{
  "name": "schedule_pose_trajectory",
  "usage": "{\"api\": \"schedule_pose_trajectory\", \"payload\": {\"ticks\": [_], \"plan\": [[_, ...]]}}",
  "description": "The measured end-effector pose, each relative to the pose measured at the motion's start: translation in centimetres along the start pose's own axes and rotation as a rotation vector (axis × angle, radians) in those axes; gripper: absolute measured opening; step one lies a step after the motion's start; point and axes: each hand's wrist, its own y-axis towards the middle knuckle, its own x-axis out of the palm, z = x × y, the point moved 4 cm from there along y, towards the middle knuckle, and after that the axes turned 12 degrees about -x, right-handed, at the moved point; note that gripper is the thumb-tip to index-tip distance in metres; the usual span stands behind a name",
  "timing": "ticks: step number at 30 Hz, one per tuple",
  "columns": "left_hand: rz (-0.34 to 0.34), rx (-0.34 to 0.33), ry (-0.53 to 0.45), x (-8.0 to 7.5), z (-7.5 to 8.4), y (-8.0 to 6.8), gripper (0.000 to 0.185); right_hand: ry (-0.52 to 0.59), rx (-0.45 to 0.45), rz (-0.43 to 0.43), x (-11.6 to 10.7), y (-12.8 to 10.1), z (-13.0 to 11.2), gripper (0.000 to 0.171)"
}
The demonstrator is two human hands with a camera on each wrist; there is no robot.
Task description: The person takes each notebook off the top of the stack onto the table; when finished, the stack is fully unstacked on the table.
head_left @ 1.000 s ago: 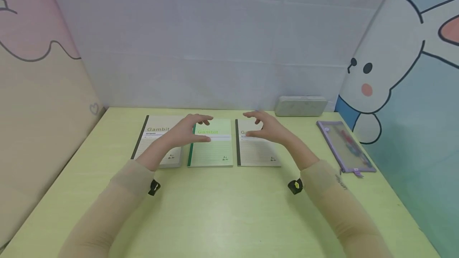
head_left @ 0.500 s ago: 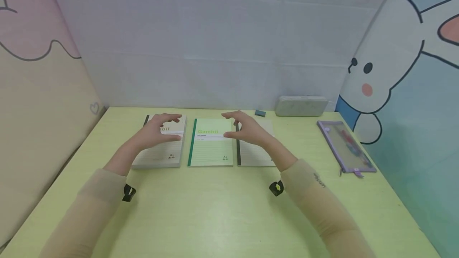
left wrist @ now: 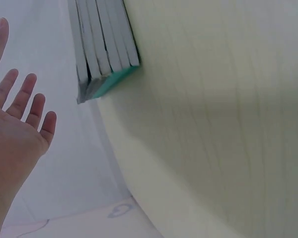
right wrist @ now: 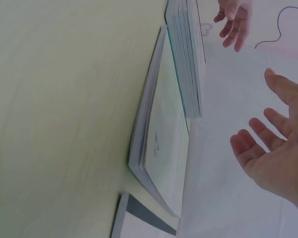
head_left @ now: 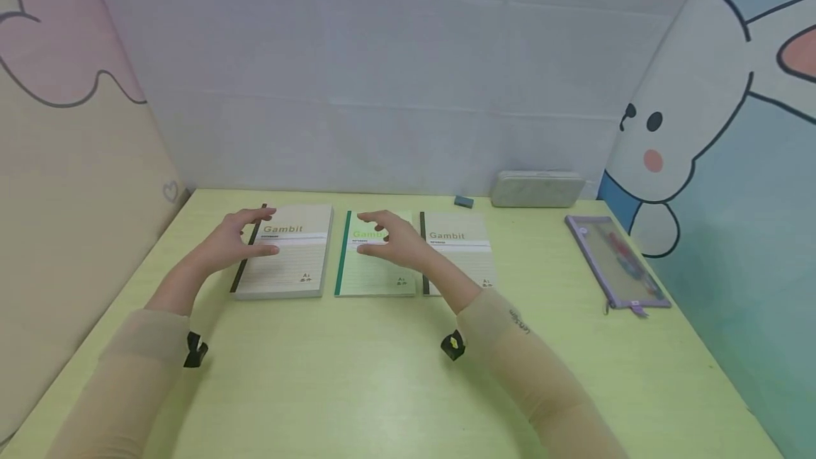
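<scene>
Three piles of Gambit notebooks lie in a row on the table. At the left is a thick stack of notebooks [head_left: 287, 268], its top cover white with a dark spine. A thinner green notebook [head_left: 376, 276] lies in the middle, and a white notebook [head_left: 462, 250] to its right. My left hand [head_left: 223, 245] hovers empty over the left stack's spine edge, fingers and thumb spread apart. Over the green notebook hovers my right hand [head_left: 401, 241], likewise empty, with a gap between thumb and fingers. Layered page edges of the stack [left wrist: 102, 39] show in the left wrist view.
A grey-green pencil case [head_left: 537, 190] stands at the back right, beside a small blue block [head_left: 464, 202]. Farther right lies a purple-edged mesh zip pouch [head_left: 596, 264] with coloured things inside. Pale sheeting rises behind the table [head_left: 357, 374], and printed walls flank it.
Both hands have moved left, the left one from near the green notebook to the stack's spine, the right one from the white notebook to the green. The small blue block has been uncovered.
</scene>
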Motion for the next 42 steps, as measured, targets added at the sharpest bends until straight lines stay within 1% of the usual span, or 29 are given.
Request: {"api": "schedule_pose_trajectory", "payload": {"ticks": [6,9,12,16,19,22,25,29,35,38,42], "plan": [[-0.005,-0.105,0.046,-0.3,-1.9,-0.7,0.094,0.017,0.0,-0.046,3.2,1.0,-0.6,0.067],[-0.025,-0.138,0.061,-0.4,-2.6,-0.8,0.099,-0.001,0.008,-0.07,4.6,1.5,-0.9,0.067],[-0.055,-0.144,0.056,-0.3,-3.1,-1.0,0.105,-0.018,0.022,-0.094,5.8,1.9,-1.3,0.069],[-0.102,-0.161,0.063,0.1,-3.9,-0.8,0.112,-0.025,0.059,-0.131,7.2,2.3,-1.1,0.073],[-0.132,-0.186,0.082,0.4,-4.5,-0.8,0.114,-0.019,0.085,-0.148,8.2,2.6,-0.8,0.074],[-0.149,-0.185,0.089,0.7,-5.0,-0.6,0.113,-0.028,0.104,-0.152,8.9,3.0,-0.5,0.074],[-0.161,-0.18,0.084,0.8,-5.3,-0.4,0.109,-0.068,0.11,-0.163,9.5,3.5,-0.3,0.075],[-0.181,-0.197,0.079,1.0,-5.5,-0.1,0.108,-0.136,0.102,-0.194,10.0,3.8,-0.1,0.077],[-0.2,-0.206,0.063,1.2,-5.5,0.2,0.108,-0.168,0.094,-0.208,10.1,3.6,-0.1,0.074],[-0.196,-0.2,0.035,1.2,-5.7,0.3,0.107,-0.185,0.083,-0.207,10.1,3.6,-0.1,0.073],[-0.161,-0.171,-0.003,1.1,-5.7,0.5,0.105,-0.192,0.072,-0.2,10.1,3.6,0.0,0.073]]}}
